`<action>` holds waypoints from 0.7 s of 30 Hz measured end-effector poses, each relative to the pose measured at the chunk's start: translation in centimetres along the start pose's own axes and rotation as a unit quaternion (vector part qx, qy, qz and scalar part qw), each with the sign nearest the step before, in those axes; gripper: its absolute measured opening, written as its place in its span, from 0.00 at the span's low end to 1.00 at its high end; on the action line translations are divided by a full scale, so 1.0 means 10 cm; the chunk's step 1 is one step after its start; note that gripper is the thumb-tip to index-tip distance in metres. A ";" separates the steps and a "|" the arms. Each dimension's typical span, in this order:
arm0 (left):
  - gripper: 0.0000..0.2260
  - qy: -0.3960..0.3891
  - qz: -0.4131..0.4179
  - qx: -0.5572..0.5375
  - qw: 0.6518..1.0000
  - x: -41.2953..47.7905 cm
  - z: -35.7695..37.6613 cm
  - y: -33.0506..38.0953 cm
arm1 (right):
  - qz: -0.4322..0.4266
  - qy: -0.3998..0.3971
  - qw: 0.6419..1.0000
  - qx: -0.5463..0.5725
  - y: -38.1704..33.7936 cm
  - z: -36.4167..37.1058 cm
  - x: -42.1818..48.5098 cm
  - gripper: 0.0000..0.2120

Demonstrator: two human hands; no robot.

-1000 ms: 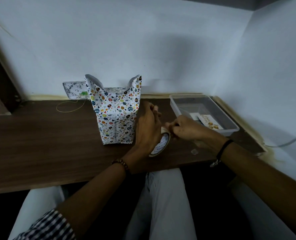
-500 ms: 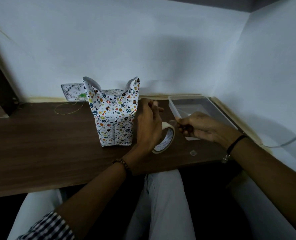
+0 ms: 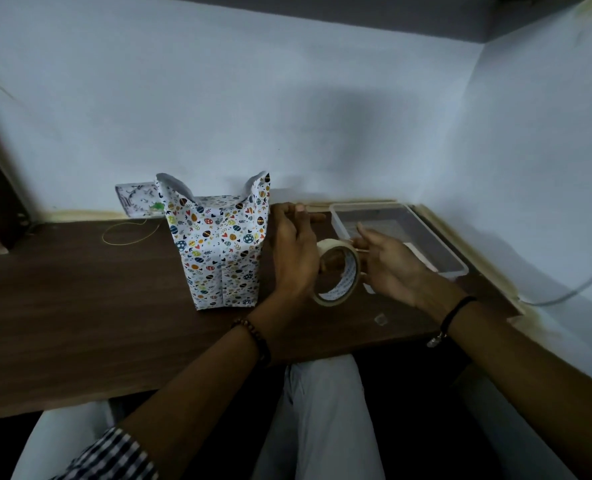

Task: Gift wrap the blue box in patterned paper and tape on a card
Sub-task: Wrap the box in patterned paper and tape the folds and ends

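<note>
Head view, left hand [image 3: 292,258] grips tape roll [image 3: 350,271], wrapped box [image 3: 218,251] just beside.

counter [image 3: 79,306]: dark wood, set along a white wall | clear plastic tub [image 3: 459,270]: on counter, back right corner | yellow thread loop [image 3: 121,243]: lying flat, back left | grey cable [image 3: 547,303]: on right ledge | 1 small clear scrap [image 3: 379,319]: near front edge

**Tape roll [image 3: 347,276] beside wrapped box [image 3: 221,251]**

The left hand [image 3: 292,261] grips the tape roll, fingers through its core, just beside the upright wrapped box, whose 2 top flaps stand open. The right hand [image 3: 391,268] touches the roll's rim with its fingertips [image 3: 357,243].
</note>
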State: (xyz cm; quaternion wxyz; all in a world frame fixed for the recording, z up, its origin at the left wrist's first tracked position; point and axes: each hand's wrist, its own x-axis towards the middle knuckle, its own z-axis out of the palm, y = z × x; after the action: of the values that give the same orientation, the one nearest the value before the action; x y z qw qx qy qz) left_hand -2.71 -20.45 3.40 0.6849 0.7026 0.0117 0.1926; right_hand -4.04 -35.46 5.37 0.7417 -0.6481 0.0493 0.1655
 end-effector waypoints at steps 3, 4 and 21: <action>0.21 0.021 -0.089 -0.030 0.995 0.07 0.05 0.01 | -0.040 -0.060 0.990 0.120 -0.07 -0.13 -0.01 0.16; 0.21 0.024 -0.101 -0.022 0.994 0.10 0.07 0.01 | -0.050 -0.078 0.986 0.136 -0.11 -0.18 -0.03 0.14; 0.14 -0.092 -0.142 0.055 0.984 0.05 0.09 -0.19 | -0.171 0.151 0.787 -0.573 0.09 -0.83 0.65 0.15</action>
State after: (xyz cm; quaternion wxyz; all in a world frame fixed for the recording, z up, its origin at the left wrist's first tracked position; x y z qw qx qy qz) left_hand -1.52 -21.08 1.65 0.6639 0.7450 0.0582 0.0269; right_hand 2.95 -42.32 1.40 0.2334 -0.9686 -0.0542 -0.0661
